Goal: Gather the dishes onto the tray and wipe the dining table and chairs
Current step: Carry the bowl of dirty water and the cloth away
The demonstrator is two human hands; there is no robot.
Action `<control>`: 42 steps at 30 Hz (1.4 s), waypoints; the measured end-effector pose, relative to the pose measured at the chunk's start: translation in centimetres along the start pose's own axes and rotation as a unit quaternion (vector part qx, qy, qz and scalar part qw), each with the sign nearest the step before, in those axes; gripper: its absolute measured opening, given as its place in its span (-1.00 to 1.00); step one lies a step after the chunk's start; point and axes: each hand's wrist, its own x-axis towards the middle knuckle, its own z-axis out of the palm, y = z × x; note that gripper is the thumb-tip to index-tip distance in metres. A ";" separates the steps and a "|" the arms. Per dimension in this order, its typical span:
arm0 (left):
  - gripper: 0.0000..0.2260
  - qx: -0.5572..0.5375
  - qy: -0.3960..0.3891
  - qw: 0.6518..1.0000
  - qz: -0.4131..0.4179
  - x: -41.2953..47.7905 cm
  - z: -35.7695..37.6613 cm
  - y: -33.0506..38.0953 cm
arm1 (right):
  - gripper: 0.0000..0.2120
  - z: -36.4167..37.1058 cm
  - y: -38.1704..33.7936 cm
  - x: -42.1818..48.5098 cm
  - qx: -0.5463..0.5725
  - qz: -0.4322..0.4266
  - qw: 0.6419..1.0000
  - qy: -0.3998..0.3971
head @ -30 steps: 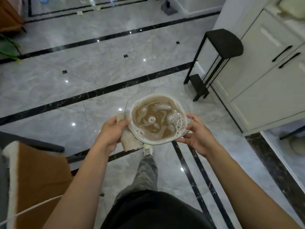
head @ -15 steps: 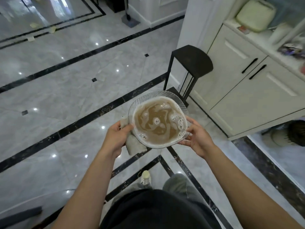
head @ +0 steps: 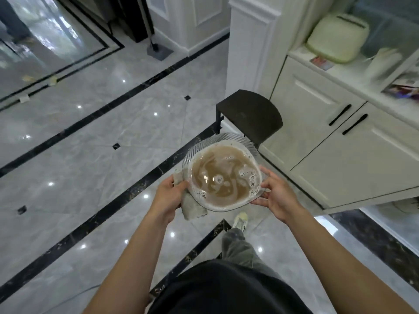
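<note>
1. On the left there is only grey marble floor [head: 90,155] with black inlay lines. No bench or tray is in view.
2. The left hand [head: 169,196] grips the left edge of the glass dish [head: 217,138]. A beige cloth [head: 192,208] is caught against that edge, and its end hangs below the dish.
3. The dish is held in the air over the floor, directly between the two hands. It looks roughly level, and brown foamy liquid fills it almost to the inner rim.
4. The right hand [head: 277,198] holds the opposite edge, thumb on top and fingers beneath.
5. Both hands are equally near, on opposite sides of the rim. Carrying it on likely depends on keeping those two sides at the same height, since a dip on either side would probably spill the liquid.
6. A black stool [head: 249,114] stands beyond the dish, with a white cabinet [head: 328,143] to its right.
</note>
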 end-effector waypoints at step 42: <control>-0.80 0.203 -0.203 0.958 -0.027 43.6 19.5 18.5 | -0.48 -2.2 -12.2 32.0 0.208 0.020 0.957 0.202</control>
